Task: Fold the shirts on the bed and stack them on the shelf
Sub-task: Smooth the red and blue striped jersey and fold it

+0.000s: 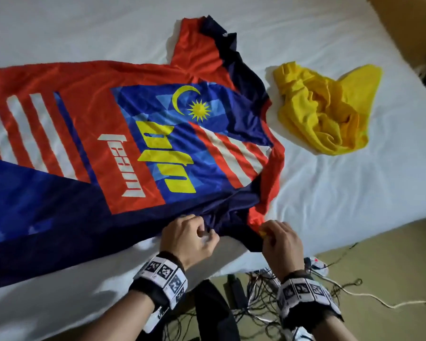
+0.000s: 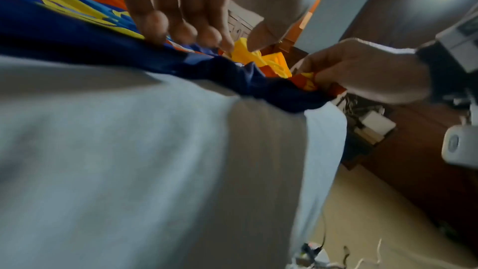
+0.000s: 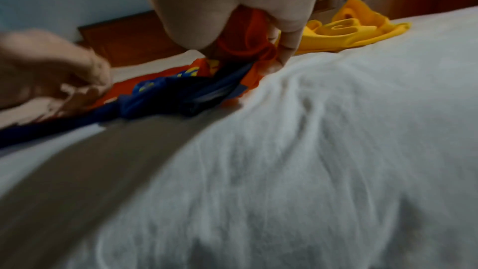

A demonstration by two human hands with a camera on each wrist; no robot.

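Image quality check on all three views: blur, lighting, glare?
Head view: sharp, dim, even light; the jersey print and yellow shirt read clearly. Left wrist view: motion-blurred left hand, lamp glare top right, bed sheet soft. Right wrist view: heavy blur in the foreground; right hand gripping orange fabric is only roughly legible.

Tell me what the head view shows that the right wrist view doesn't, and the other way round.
Only the head view shows the whole jersey spread flat, its flag print, both wristbands and the cables on the floor. Only the right wrist view shows the right hand's fingers from below, pinching the bunched orange sleeve edge, and the wooden headboard behind. Both show the left hand, right hand, crumpled yellow shirt and white sheet.
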